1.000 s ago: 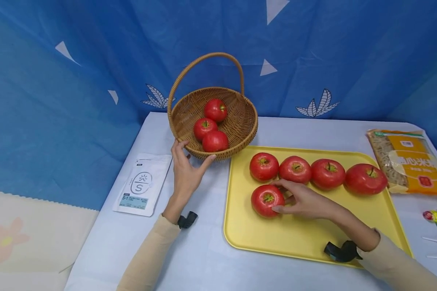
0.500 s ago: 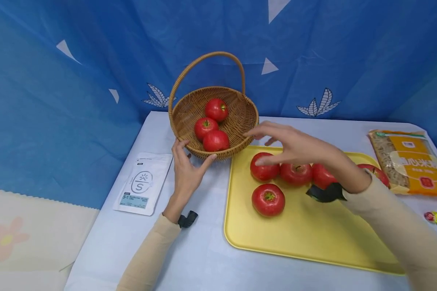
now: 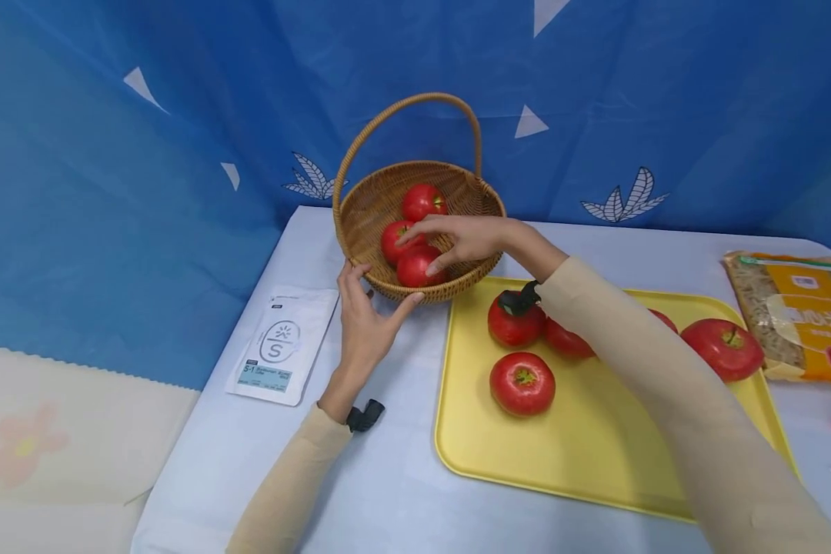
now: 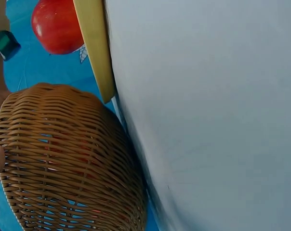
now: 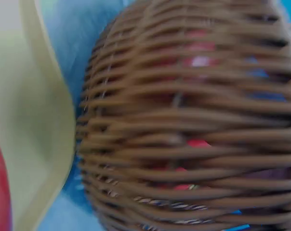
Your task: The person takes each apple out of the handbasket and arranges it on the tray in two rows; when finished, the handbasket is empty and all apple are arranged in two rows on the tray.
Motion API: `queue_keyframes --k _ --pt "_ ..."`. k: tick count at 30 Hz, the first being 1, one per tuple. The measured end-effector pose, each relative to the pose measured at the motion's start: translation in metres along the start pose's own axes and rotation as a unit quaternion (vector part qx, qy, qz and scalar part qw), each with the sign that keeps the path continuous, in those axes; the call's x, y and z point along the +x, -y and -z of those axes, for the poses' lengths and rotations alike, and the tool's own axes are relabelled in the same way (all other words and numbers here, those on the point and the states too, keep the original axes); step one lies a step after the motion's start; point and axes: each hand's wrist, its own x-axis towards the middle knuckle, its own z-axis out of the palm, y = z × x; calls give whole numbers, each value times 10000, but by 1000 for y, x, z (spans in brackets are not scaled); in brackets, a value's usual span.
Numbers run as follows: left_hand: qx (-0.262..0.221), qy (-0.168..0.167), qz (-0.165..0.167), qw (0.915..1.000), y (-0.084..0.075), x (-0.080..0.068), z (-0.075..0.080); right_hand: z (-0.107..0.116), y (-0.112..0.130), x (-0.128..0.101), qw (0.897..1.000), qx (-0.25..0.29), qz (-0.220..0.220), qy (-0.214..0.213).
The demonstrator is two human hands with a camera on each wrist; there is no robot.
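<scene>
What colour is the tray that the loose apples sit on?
Yellow: the flat plastic tray is plain yellow, shown best in the head view.

The right forearm (image 3: 637,362) hides most of two apples (image 3: 568,340) on the tray (image 3: 595,454), the noodle packet (image 3: 796,315) is cut off, and the right wrist view is blurred.

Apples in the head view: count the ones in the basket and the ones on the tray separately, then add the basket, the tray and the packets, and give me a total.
Basket apples: 3
Tray apples: 5, two partly hidden
Wicker basket: 1
Yellow tray: 1
White pouch: 1
Noodle packet: 1
Total: 12
</scene>
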Motion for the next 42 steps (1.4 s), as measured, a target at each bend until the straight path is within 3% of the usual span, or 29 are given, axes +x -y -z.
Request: queue_keyframes --k 7,11,15,21,27,31,36,42 --pt "64 -30 -84 9999 0 2 -1 -7 -9 16 9949 -851 -342 422" --pt "88 -56 -58 9999 1 1 -2 -9 -9 20 9943 -994 -265 283" --pt "58 -76 -26 10000 0 1 -3 -3 -9 11 9960 -880 -90 -156" --pt "23 -99 -124 9999 -3 1 -4 19 -2 -19 9939 54 41 -1097" --pt "86 -96 -23 9999 -1 0 -3 27 7 -55 9856 630 211 -1556" --pt "69 -118 -7 9999 0 -2 -4 21 13 -82 9824 502 289 -1778" --pt "74 -100 3 9999 -1 -3 -4 5 22 -119 9796 144 82 -2003" --pt "7 -147 7 9999 -3 -3 -3 -14 26 -160 9804 437 -263 -1905"
